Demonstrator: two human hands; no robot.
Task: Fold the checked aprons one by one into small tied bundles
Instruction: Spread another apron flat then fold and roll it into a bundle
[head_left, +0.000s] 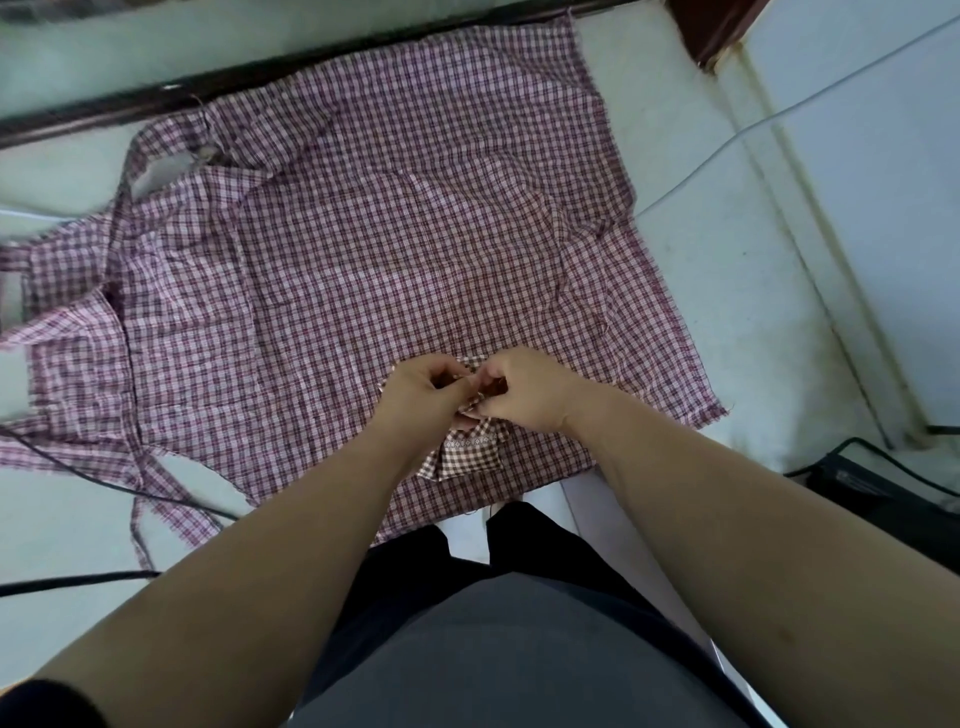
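Note:
A large pink-and-maroon checked apron (363, 249) lies spread flat across the pale work surface, its straps trailing off to the left. On its near edge sits a small folded bundle (465, 454) of brown-and-white checked cloth with a patterned band. My left hand (421, 387) and my right hand (524, 389) meet just above the bundle. Both have curled fingers pinching the bundle's thin cloth tie between them. The upper end of the bundle is hidden under my hands.
The pale surface (727, 291) extends right to a raised ledge. A thin white cord (753, 127) crosses it at upper right. Black cables (78, 577) run along the left near edge. A black box (883, 493) sits at the right. A dark rail borders the far side.

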